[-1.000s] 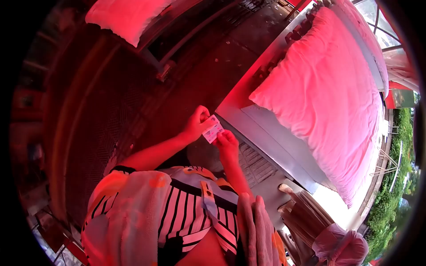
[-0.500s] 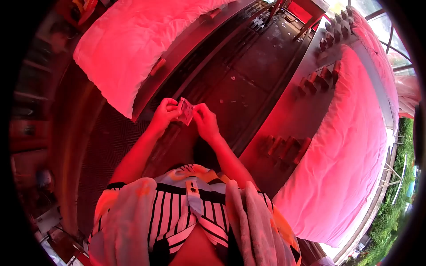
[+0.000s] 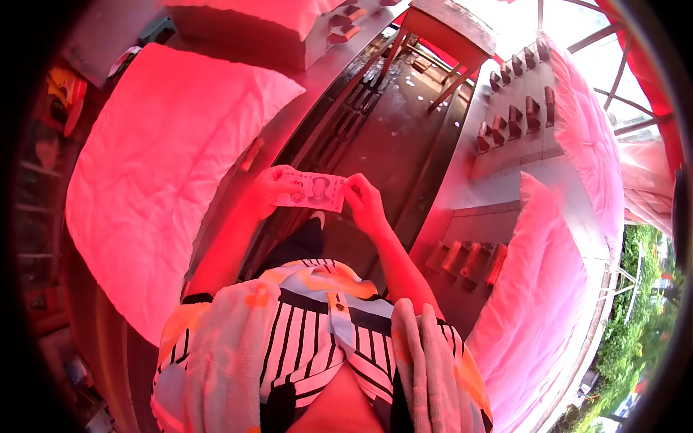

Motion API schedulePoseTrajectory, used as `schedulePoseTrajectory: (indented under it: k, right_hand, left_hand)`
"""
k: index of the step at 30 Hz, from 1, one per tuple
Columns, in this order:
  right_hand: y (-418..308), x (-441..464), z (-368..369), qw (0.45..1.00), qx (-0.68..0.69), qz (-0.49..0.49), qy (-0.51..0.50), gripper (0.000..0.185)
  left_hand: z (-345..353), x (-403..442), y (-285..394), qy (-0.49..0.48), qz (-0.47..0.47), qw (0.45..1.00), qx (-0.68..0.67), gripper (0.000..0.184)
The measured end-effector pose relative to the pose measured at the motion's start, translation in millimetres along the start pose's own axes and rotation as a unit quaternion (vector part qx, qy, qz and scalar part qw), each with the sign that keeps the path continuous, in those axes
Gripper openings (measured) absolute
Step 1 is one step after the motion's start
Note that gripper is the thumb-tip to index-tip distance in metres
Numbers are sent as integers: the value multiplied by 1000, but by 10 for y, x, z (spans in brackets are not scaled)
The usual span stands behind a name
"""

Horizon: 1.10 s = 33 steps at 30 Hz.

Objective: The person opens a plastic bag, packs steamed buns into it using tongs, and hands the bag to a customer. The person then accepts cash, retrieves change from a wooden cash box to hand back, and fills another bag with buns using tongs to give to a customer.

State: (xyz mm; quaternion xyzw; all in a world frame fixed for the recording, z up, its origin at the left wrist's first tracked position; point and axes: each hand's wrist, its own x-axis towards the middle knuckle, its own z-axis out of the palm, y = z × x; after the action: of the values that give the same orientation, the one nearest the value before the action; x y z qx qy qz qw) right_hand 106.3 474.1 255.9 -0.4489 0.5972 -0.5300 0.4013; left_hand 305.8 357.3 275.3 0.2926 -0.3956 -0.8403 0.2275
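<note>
Toward ten o'clock from the centre of the view, the left hand (image 3: 271, 190) sat at the end of a raised, slanting forearm, its fingers bent and clamped on the left end of a banknote (image 3: 317, 193). This note lay between the two hands, spread flat and nearly level, its printed portrait showing. Just up toward two o'clock from the centre, the right hand (image 3: 367, 205) pinched the note's right end between thumb and forefinger, its forearm running down toward five o'clock. The hands were apart, joined only by the note.

Half a second earlier the note had stood steeply tilted and looked narrower, with the hands closer together; now it reached its full width between them. The view had also swung, so that more of the left quilt (image 3: 159, 187) showed at nine o'clock and more of the wooden table (image 3: 447, 35) at one o'clock.

At the nine o'clock edge, the shelves' contents were dark and blurred. The left fingers covered part of the note's left end, and its small print could not be read. Toward four o'clock, the right quilt (image 3: 538, 314) hid part of the surface under it.
</note>
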Motion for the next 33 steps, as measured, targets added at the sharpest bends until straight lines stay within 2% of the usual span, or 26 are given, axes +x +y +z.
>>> schedulePoseTrajectory:
  k: [2,5,7,8,9,11,12,13,15,16,17,20,23,25,27,29,31,33]
  right_hand:
    - [117,604,-507,999,1,-21,29,7]
    - [93,1418,-1415,997,45,42,43,5]
    - [82,1965,-2042,982,142,109,53,7]
    - [149,2297,-2398,969,186,147,62,9]
    - [222,2671,-2786,954,227,184,66,11]
    - [709,3586,-3647,936,292,174,90,20]
    - [890,4115,-4052,923,333,168,100,22]
    - [1042,4609,-4460,906,372,167,111,24]
    - [1477,5680,-5226,847,473,195,142,39]
    - [1574,6098,-5503,824,505,187,175,53]
    - [1667,6526,-5744,803,530,180,205,69]
    - [1899,7442,-6244,704,626,197,271,103]
    - [2077,7997,-6536,630,633,199,403,100]
    - [2101,8188,-6716,546,672,260,426,79]
    - [2186,8131,-6817,524,674,284,437,60]
    - [2284,7926,-6801,646,612,224,397,38]
    - [2042,7719,-7148,773,594,88,204,32]
    - [1135,8044,-7655,838,538,27,92,39]
  left_hand:
    - [138,928,165,-6,13,999,44,17]
    - [593,2106,521,-20,-3,983,184,13]
    - [990,2863,779,-11,-28,947,319,12]
    - [1078,3344,749,-2,101,903,417,14]
    - [1136,3807,788,-3,119,899,421,15]
    - [1284,4641,885,4,151,893,425,17]
    - [1337,5016,965,21,138,868,477,14]
    - [1315,5349,915,32,135,871,471,14]
    - [1212,6065,908,59,137,871,469,14]
    - [1303,6289,1006,68,96,877,466,16]
    - [1334,6503,1038,74,118,847,513,17]
    - [1464,7010,1252,75,82,861,496,16]
    - [1507,7623,1526,76,60,849,519,16]
    - [1492,8076,1636,62,24,827,558,16]
    - [1496,8669,1673,13,-1,814,581,16]
    - [1575,9338,1756,-49,-7,786,616,16]
    - [1732,9982,1936,-118,76,759,636,15]
    - [1979,10654,2171,-137,49,714,685,14]
